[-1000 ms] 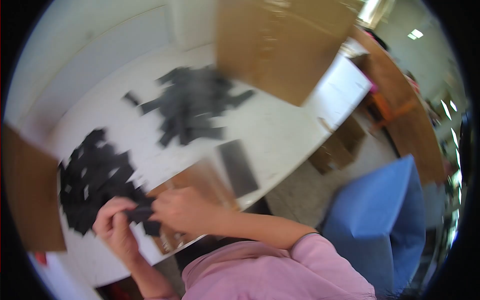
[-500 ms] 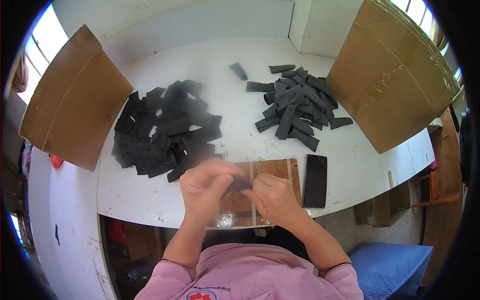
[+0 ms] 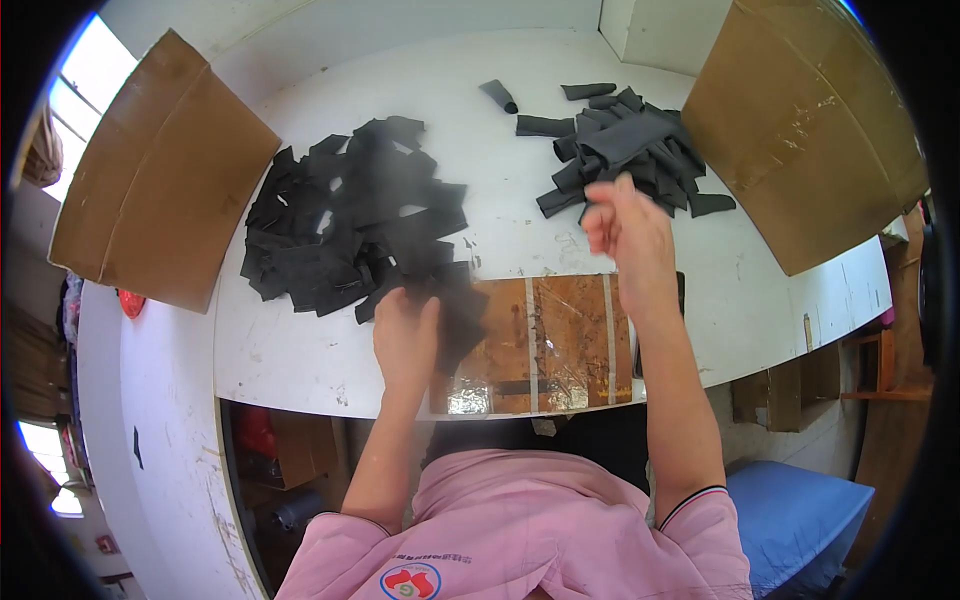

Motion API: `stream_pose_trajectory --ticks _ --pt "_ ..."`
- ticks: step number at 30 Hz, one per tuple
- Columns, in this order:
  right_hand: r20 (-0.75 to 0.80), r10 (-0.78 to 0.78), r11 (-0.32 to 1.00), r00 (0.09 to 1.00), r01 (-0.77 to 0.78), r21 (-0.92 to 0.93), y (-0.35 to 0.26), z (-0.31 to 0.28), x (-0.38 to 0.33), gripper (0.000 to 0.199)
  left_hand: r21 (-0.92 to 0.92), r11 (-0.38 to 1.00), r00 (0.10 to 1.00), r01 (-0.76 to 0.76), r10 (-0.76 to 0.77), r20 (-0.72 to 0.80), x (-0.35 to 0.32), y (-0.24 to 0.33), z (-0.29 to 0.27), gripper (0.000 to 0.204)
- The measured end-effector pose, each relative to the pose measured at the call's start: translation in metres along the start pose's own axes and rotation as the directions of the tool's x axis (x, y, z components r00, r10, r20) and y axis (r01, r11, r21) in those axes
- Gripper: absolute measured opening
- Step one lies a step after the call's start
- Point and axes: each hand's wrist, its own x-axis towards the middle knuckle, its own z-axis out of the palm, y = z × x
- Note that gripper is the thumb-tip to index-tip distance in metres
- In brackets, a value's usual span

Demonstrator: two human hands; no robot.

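Observation:
At the near edge of a heap of flat black fabric pieces (image 3: pixel 320 230), my left hand (image 3: pixel 405 340) grips a dark fabric piece (image 3: pixel 462 325) between thumb and fingers. That piece is blurred and hangs over the left side of a brown board (image 3: pixel 560 340). My right hand (image 3: pixel 635 235) is raised at the near side of a second pile, made of narrow tube-like fabric pieces (image 3: pixel 670 175). Its fingers are somewhat curled and apart, with nothing seen in them. Just beyond the fingertips, a wider dark fabric piece (image 3: pixel 630 138) lies over the pile.
Cardboard sheets stand at the left (image 3: pixel 160 180) and right (image 3: pixel 800 140) of the white table (image 3: pixel 300 365). A phone (image 3: pixel 681 292) is mostly hidden behind my right forearm. Single tubes (image 3: pixel 499 96) lie behind the right pile. A blue covered thing (image 3: pixel 800 520) is at the lower right.
My hands have parted from the dark piece they held together over the board. The right has moved forward to the right pile, the left to the left heap. The view has shifted slightly.

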Motion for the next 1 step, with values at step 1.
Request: stream_pose_trajectory --ticks 1 --pt "-0.121 0.086 0.989 0.989 -0.100 -0.110 0.0128 -0.0020 -0.0148 0.052 0.085 0.993 0.996 0.084 -0.086 0.029 -0.0015 -0.0042 0.0012 0.043"
